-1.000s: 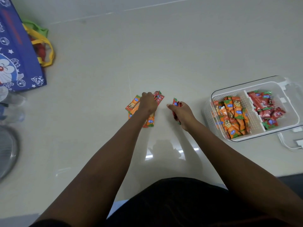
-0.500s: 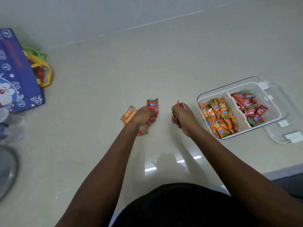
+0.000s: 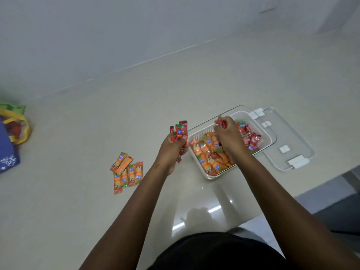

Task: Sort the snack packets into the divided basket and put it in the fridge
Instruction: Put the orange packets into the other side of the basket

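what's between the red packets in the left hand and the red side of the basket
The right hand, gripping its own red packets over the divided basket, and the orange compartment lie between. The left hand holds its red packets just outside the near-left rim; the red compartment is the far one.

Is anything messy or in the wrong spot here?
Nothing looks spilled or broken. A few orange packets lie loose on the counter, left of the divided basket, not yet sorted. In the basket, orange and red packets sit in separate sections.
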{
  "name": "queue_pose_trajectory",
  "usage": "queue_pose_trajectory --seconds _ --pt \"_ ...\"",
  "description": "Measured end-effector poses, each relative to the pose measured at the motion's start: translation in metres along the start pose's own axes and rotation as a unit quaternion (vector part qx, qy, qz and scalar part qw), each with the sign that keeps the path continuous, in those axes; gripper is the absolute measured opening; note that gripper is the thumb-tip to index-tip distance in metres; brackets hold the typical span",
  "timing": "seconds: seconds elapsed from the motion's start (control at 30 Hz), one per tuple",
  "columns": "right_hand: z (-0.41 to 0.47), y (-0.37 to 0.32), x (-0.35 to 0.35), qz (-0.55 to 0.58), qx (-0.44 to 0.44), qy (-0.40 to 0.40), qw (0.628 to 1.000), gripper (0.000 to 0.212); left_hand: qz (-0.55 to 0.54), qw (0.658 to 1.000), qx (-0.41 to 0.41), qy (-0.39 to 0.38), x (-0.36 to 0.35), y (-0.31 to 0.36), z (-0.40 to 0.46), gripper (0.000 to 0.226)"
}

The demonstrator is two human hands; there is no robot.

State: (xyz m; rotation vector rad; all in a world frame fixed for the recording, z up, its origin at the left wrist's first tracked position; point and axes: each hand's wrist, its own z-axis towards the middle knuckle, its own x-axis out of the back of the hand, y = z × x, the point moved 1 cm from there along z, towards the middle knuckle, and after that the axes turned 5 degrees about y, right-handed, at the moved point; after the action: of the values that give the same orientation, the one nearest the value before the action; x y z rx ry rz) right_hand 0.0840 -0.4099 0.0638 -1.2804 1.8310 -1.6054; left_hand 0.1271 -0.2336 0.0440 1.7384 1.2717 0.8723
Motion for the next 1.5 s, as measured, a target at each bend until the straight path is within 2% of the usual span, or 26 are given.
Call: queue_pose_trajectory --seconds 0.07,0.13,0.23,0.33,0.43,0.53,0.67,0.8,0.9,1.07,1.17,1.23,1.37,1.5 --pt "0.020 0.011 0.030 -0.052 0.026 0.045 0.997 0.016 0.011 1.000 -0.002 -0.009 -0.028 0.006 0.002 0.011" --pt "0.041 0.020 0.054 -0.116 0.041 0.069 0.990 0.020 -0.003 1.000 0.002 -0.017 -0.057 0.009 0.004 0.008" --pt "0.070 0.038 0.074 -0.224 0.022 0.024 0.974 0.027 -0.020 0.999 0.021 -0.016 -0.096 0.010 0.008 0.008" --pt "0.087 0.052 0.077 -0.305 0.029 -0.022 0.952 0.029 0.013 1.000 0.009 -0.004 -0.122 0.009 0.010 0.007" --pt "0.093 0.060 0.077 -0.357 0.062 -0.036 0.931 0.028 0.055 0.998 -0.009 0.010 -0.139 0.008 0.012 0.017" --pt "0.093 0.063 0.080 -0.380 0.084 -0.037 0.920 0.034 0.090 0.996 -0.018 0.022 -0.150 0.005 0.018 0.018" --pt "0.086 0.063 0.094 -0.383 0.092 -0.035 0.918 0.047 0.092 0.996 -0.014 -0.005 -0.168 0.008 0.025 0.021" --pt "0.082 0.060 0.118 -0.346 0.139 0.018 0.928 0.036 0.138 0.990 -0.016 -0.004 -0.189 0.012 0.041 0.025" --pt "0.078 0.057 0.132 -0.302 0.175 0.057 0.935 0.038 0.189 0.982 -0.004 0.007 -0.203 0.017 0.053 0.030" --pt "0.070 0.049 0.144 -0.244 0.210 0.097 0.942 0.040 0.338 0.941 -0.017 0.006 -0.220 0.025 0.059 0.050" --pt "0.065 0.047 0.146 -0.226 0.209 0.107 0.945 0.040 0.375 0.927 -0.015 -0.001 -0.225 0.020 0.062 0.061" --pt "0.061 0.047 0.146 -0.220 0.209 0.110 0.946 0.039 0.382 0.924 -0.023 -0.001 -0.226 0.017 0.061 0.060" --pt "0.056 0.046 0.143 -0.216 0.206 0.114 0.948 0.040 0.413 0.905 -0.104 0.014 -0.220 0.015 0.053 0.040" --pt "0.050 0.042 0.132 -0.216 0.224 0.103 0.945 0.040 0.406 0.884 -0.228 0.040 -0.193 0.015 0.030 0.039"
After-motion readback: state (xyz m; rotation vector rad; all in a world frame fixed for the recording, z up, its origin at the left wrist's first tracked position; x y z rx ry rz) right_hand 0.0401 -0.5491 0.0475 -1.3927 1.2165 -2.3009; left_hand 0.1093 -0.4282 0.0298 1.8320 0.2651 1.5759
